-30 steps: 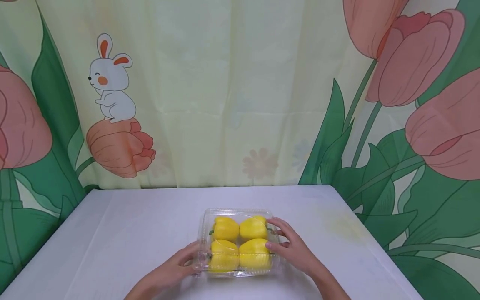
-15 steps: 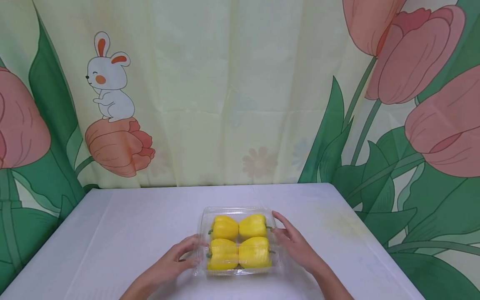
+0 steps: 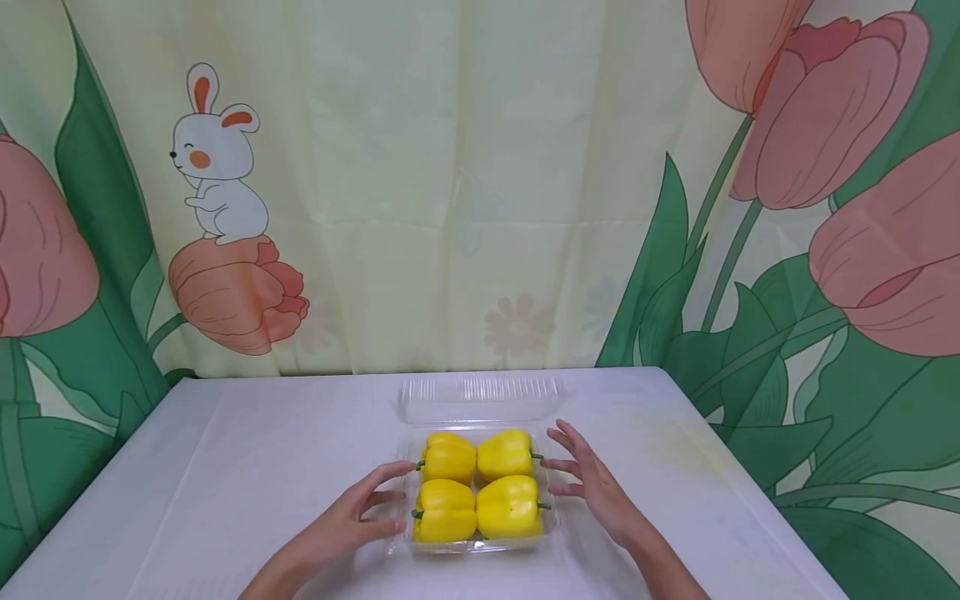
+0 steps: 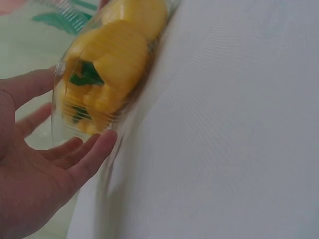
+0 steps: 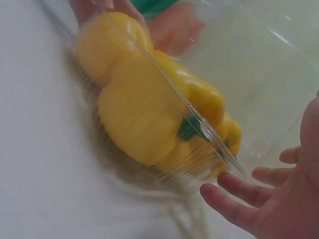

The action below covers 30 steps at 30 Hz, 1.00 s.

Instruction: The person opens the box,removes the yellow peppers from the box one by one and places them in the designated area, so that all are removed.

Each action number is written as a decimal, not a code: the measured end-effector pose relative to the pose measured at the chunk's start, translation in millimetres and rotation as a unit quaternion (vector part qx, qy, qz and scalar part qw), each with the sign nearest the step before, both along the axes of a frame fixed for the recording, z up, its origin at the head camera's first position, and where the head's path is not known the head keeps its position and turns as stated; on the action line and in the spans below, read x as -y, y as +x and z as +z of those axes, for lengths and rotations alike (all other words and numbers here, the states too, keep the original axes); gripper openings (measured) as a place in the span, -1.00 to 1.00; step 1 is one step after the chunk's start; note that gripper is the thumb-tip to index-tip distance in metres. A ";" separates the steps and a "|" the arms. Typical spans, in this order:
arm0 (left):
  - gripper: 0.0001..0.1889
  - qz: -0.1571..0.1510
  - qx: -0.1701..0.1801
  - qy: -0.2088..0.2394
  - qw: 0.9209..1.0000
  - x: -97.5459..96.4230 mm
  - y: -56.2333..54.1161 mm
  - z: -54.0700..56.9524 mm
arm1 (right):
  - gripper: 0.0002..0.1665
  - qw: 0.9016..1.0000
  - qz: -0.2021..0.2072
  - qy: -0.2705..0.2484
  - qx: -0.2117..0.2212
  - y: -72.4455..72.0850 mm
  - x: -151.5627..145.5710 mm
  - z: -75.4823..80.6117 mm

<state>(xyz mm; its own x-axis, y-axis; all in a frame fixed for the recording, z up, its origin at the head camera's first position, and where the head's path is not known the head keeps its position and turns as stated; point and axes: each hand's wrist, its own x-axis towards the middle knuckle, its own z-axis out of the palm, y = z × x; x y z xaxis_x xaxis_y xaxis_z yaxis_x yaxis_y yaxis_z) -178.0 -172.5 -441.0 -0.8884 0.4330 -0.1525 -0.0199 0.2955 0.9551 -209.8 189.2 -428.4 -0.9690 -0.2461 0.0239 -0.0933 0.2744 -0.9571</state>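
A clear plastic clamshell box (image 3: 480,547) stands on the table with its lid (image 3: 480,406) swung back on the far side. Several yellow bell peppers (image 3: 510,507) lie inside in two rows, their green stems pointing outward. My left hand (image 3: 337,523) is at the box's left side, fingers spread and loosely bent; in the left wrist view its fingertips (image 4: 110,137) are at the ribbed wall. On the right side, my right hand (image 3: 600,490) has its fingers apart, close to the wall. Whether its fingertips touch the plastic, I cannot tell.
A white cloth covers the table (image 3: 277,442). Behind it hangs a curtain (image 3: 390,183) printed with tulips and a rabbit. The raised lid reaches toward the table's far edge.
The lid was over the peppers and now stands back behind the box. My right hand has come off the lid's right edge, and its fingers have spread. The left hand stays at the left side.
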 end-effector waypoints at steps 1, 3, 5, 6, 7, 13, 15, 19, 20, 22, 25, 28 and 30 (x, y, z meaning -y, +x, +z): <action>-0.32 0.000 0.002 0.003 1.000 -0.3 0.3 0.2 | -0.40 1.000 0.003 0.000 -0.001 0.0 -0.1 0.6; -0.30 -0.001 0.005 0.010 1.000 -0.9 0.5 0.7 | -0.42 1.000 0.004 0.003 0.000 0.2 0.7 1.9; -0.29 0.000 0.007 0.013 1.000 -1.1 0.9 1.0 | -0.44 1.000 0.002 0.008 0.002 0.2 2.0 2.9; -0.28 -0.001 0.006 0.014 1.000 -1.0 1.0 1.0 | -0.45 1.000 0.001 0.013 0.003 0.0 2.6 3.4; -0.27 -0.002 0.005 0.015 1.000 -0.8 1.0 0.9 | -0.45 1.000 0.001 0.017 0.003 -0.2 3.2 3.9; -0.26 -0.002 0.000 0.015 1.000 -0.3 0.9 0.5 | -0.46 1.000 0.000 0.025 0.004 -1.4 4.7 3.1; -0.26 0.001 0.000 0.012 1.000 -0.4 1.1 0.5 | -0.46 1.000 -0.004 0.026 0.003 -1.9 5.2 2.0; -0.26 0.007 -0.001 0.006 1.000 -0.7 0.4 0.5 | -0.46 0.999 -0.019 0.032 0.000 -2.6 6.8 0.6; -0.25 0.008 -0.003 0.005 1.000 -0.6 0.2 0.5 | -0.45 0.999 -0.022 0.035 -0.001 -2.8 7.2 0.7; -0.26 0.010 -0.007 0.004 1.000 -0.6 -0.4 0.6 | -0.44 0.999 -0.027 0.041 0.001 -2.9 7.6 1.4; -0.26 0.013 -0.013 -0.001 1.000 0.1 -1.5 0.8 | -0.40 0.999 -0.029 0.044 0.004 -3.5 7.0 2.8; -0.28 0.021 -0.013 -0.008 1.000 0.2 -3.2 1.8 | -0.37 0.998 -0.027 0.048 0.004 -4.3 5.0 4.1; -0.29 0.027 -0.009 -0.007 1.000 -0.7 -4.8 2.8 | -0.38 0.998 -0.027 0.052 0.000 -4.8 3.5 4.4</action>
